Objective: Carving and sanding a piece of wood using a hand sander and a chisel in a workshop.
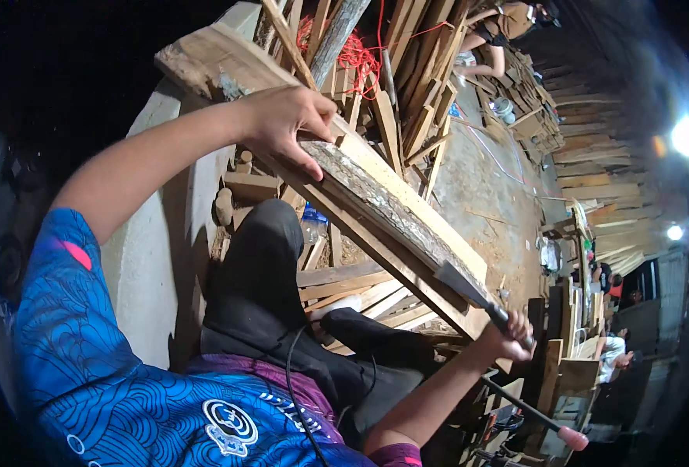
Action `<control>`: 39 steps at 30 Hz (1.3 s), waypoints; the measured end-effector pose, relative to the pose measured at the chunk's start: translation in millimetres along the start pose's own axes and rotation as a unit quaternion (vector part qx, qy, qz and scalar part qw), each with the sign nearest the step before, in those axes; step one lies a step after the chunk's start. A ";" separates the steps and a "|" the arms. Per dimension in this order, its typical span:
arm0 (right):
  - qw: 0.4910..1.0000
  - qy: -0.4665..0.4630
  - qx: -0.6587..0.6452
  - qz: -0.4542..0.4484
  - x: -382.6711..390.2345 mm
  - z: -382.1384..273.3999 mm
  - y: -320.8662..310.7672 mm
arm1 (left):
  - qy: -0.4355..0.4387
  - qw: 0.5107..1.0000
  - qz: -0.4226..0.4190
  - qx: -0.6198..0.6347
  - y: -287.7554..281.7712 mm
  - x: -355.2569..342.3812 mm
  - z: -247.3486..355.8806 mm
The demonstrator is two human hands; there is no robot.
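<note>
A long bark-edged board (383,198) lies diagonally along a wider plank (192,58). My left hand (294,132) grips the board near its upper-left end, thumb over the bark side and fingers curled around the edge. Lower right, my right hand (508,338) is closed round the dark handle of a broad-bladed tool (461,280); its blade rests against or just over the board's bark near the lower-right end, and I cannot tell whether it touches.
Wood offcuts (399,86) and tangled red cord (360,58) lie beyond the board. A concrete ledge (146,288) runs at left. A pink-tipped rod (570,436) extends at lower right. Co-workers (500,31) (613,358) are among wood piles at top and right.
</note>
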State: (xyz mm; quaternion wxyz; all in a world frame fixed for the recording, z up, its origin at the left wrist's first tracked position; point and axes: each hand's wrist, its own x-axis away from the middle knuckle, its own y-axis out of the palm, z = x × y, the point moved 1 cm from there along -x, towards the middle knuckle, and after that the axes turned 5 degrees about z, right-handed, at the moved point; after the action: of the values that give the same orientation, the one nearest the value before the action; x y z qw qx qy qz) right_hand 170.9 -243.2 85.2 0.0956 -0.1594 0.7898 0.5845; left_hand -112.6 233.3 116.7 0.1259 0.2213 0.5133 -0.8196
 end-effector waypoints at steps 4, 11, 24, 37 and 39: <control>0.999 -0.022 -0.032 -0.010 6.0 14.4 2.9 | 0.024 1.000 0.005 -0.007 7.7 -7.1 0.4; 0.999 0.020 -0.020 -0.027 22.1 71.1 31.3 | 0.037 0.999 0.022 -0.001 10.2 2.3 -4.9; 0.995 -0.064 0.056 -0.053 -20.7 -8.1 -4.1 | 0.001 0.999 0.015 -0.032 11.5 3.1 -5.4; 0.997 -0.043 0.060 0.039 -9.5 14.2 -19.9 | 0.024 0.999 0.026 -0.016 20.4 7.2 -14.4; 0.998 -0.028 0.057 -0.008 -11.4 -11.6 -18.9 | 0.023 0.999 0.030 -0.018 22.5 5.4 -14.4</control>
State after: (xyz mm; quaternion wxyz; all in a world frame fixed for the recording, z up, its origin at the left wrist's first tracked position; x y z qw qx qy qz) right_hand 188.7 -257.7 75.6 0.1312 -0.1433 0.8177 0.5419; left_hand -104.2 236.4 91.0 0.1426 0.2536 0.5238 -0.8006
